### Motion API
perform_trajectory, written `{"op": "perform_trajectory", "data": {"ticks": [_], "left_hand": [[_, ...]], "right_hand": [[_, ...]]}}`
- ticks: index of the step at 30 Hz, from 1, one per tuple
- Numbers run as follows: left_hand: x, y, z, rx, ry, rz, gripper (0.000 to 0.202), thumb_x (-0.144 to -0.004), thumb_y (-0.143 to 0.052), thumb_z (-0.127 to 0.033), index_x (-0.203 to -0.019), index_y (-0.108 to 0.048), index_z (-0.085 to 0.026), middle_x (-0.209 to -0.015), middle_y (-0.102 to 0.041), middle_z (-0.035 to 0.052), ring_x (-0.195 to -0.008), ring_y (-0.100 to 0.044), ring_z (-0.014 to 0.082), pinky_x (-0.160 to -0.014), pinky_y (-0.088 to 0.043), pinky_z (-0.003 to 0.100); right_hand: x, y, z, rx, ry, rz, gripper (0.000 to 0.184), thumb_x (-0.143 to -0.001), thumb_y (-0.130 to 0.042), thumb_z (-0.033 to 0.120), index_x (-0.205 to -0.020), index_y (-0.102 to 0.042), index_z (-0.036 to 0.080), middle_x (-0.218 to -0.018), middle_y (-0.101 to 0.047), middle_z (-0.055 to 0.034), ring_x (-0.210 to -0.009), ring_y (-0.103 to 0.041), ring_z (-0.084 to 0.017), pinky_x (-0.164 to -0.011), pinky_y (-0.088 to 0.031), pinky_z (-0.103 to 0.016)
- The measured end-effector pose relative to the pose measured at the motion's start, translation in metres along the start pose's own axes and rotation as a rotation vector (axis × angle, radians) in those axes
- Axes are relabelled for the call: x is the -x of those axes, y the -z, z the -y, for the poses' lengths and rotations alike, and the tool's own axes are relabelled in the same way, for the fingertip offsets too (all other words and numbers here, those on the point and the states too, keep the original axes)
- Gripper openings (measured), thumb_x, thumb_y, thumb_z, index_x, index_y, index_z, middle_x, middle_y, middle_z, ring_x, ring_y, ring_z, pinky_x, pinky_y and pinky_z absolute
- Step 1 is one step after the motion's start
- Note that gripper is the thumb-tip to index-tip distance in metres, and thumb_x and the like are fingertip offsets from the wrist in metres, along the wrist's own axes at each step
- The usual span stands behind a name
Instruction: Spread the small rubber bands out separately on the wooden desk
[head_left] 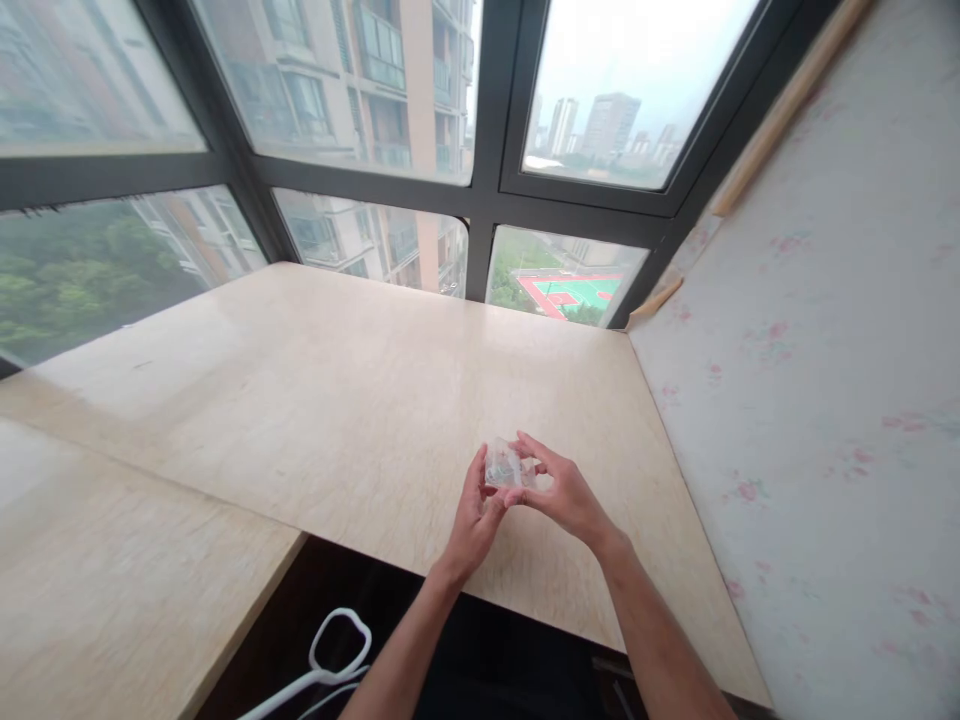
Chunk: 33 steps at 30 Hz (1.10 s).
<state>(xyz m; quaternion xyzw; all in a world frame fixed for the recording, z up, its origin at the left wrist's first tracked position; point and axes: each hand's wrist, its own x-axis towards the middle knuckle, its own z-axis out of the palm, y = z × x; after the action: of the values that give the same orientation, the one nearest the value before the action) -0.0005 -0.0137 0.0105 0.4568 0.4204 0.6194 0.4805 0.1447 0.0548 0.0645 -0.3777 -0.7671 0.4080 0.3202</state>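
Observation:
Both of my hands meet above the near part of a pale wooden desk (337,400). Between them is a small clear plastic bag (504,466) with something small and pale inside; what it is I cannot make out. My left hand (474,515) pinches the bag's left side with its fingertips. My right hand (564,492) grips the bag's right side, fingers curled over the top.
The desk fills a window corner, with dark window frames (487,200) behind and a floral-papered wall (825,400) on the right. A second pale surface (112,580) adjoins at lower left. A white looped handle (339,650) shows below the desk edge.

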Motion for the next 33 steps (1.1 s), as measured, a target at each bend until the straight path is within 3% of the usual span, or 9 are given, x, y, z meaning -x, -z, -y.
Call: {"op": "perform_trajectory", "data": {"ticks": [4, 8, 15, 19, 23, 30, 33], "left_hand": [[0.003, 0.001, -0.013, 0.167, 0.067, 0.019, 0.079, -0.083, -0.061, -0.051, -0.148, -0.023, -0.025, -0.148, -0.037, 0.0135, -0.134, -0.037, 0.0318, -0.108, -0.036, 0.046], [0.003, 0.003, -0.013, 0.237, 0.090, -0.018, 0.083, -0.079, -0.065, -0.053, -0.147, -0.027, -0.025, -0.144, -0.042, 0.0144, -0.131, -0.041, 0.0333, -0.106, -0.038, 0.048], [0.006, 0.018, -0.007, 0.271, 0.089, 0.002, 0.075, -0.084, -0.065, -0.040, -0.147, -0.028, -0.021, -0.140, -0.048, 0.0148, -0.127, -0.047, 0.0309, -0.108, -0.035, 0.048], [0.017, 0.027, -0.007, 0.247, 0.116, -0.016, 0.079, -0.086, -0.062, -0.043, -0.149, -0.022, -0.020, -0.141, -0.047, 0.0145, -0.128, -0.046, 0.0305, -0.108, -0.035, 0.048], [0.022, 0.034, -0.010, 0.181, 0.097, -0.038, 0.081, -0.085, -0.062, -0.046, -0.150, -0.021, -0.020, -0.144, -0.044, 0.0133, -0.131, -0.042, 0.0308, -0.110, -0.033, 0.048], [0.023, 0.047, -0.018, 0.209, 0.108, -0.071, 0.084, -0.081, -0.065, -0.051, -0.149, -0.025, -0.021, -0.140, -0.048, 0.0138, -0.128, -0.045, 0.0319, -0.105, -0.039, 0.047], [0.024, 0.052, -0.022, 0.280, 0.102, -0.086, 0.084, -0.079, -0.067, -0.052, -0.147, -0.029, -0.023, -0.139, -0.049, 0.0151, -0.126, -0.048, 0.0332, -0.103, -0.041, 0.048]], "right_hand": [[-0.007, -0.001, 0.010, -0.085, 0.027, 0.114, 0.087, -0.066, -0.081, 0.040, -0.142, -0.043, 0.020, -0.131, -0.058, -0.0144, -0.119, -0.055, -0.030, -0.088, -0.055, -0.043], [-0.007, 0.004, 0.013, -0.127, 0.024, 0.188, 0.084, -0.069, -0.080, 0.038, -0.142, -0.043, 0.019, -0.130, -0.059, -0.0129, -0.118, -0.056, -0.031, -0.086, -0.057, -0.044], [-0.009, 0.005, 0.022, -0.076, 0.082, 0.248, 0.064, -0.075, -0.074, 0.037, -0.133, -0.054, 0.021, -0.125, -0.063, -0.0076, -0.107, -0.063, -0.028, -0.084, -0.059, -0.042], [-0.014, 0.001, 0.025, -0.017, 0.139, 0.332, 0.041, -0.076, -0.073, 0.036, -0.116, -0.069, 0.024, -0.116, -0.069, -0.0052, -0.112, -0.061, -0.029, -0.077, -0.060, -0.036], [-0.021, -0.003, 0.031, -0.007, 0.190, 0.385, 0.031, -0.076, -0.073, 0.034, -0.106, -0.073, 0.027, -0.112, -0.070, -0.0045, -0.115, -0.059, -0.030, -0.078, -0.059, -0.036], [-0.036, -0.007, 0.040, -0.101, 0.141, 0.437, 0.030, -0.077, -0.072, 0.036, -0.105, -0.074, 0.026, -0.111, -0.071, -0.0053, -0.113, -0.061, -0.030, -0.079, -0.059, -0.036], [-0.040, -0.010, 0.036, -0.190, 0.129, 0.411, 0.037, -0.074, -0.075, 0.037, -0.108, -0.073, 0.024, -0.117, -0.068, -0.0063, -0.109, -0.063, -0.028, -0.086, -0.057, -0.040]]}}
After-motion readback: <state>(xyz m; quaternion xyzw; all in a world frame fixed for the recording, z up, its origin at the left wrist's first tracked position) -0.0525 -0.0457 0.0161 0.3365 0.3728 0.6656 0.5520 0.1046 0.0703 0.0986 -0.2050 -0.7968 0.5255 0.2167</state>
